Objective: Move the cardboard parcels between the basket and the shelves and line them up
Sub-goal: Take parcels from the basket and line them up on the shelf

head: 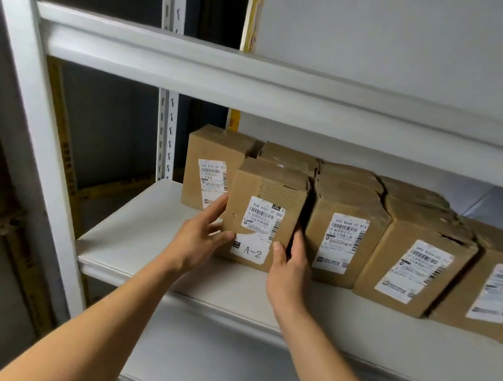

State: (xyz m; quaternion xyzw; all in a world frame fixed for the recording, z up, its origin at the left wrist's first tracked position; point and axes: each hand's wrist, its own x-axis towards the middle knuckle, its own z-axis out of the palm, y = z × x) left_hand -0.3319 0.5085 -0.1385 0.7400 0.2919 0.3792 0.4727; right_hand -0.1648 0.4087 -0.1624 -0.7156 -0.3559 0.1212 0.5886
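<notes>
Now I see left hand (200, 235) and right hand (288, 268) gripping A-2 parcel (264, 215) on shelf (143, 239); second parcel (343, 237) touching at its 3 o'clock.

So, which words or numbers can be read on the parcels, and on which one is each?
"A-2": white sticker low on the held parcel.
"964 K551 01 005": its shipping label.
"550 8664 00 914": next parcel to the right.
Back-left parcel: number partly legible, uncertain.
Other labels: too blurred.
</notes>
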